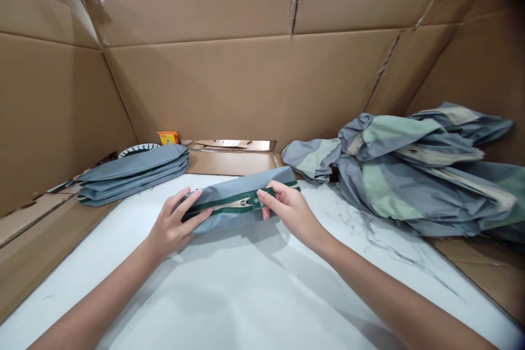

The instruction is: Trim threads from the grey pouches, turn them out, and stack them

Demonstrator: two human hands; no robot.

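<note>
Bare forearms (369, 280) reach over a white table (229, 306) to a blue-grey zipped cloth (241, 181).
The left hand (174, 224) grips the cloth's left end; the right hand (290, 208) pinches a green tab (256, 202) just beside the metal slider (245, 203). The cloth is mid-table, between a folded stack (137, 170) at left and a crumpled grey-green heap (410, 175) at right.
</note>
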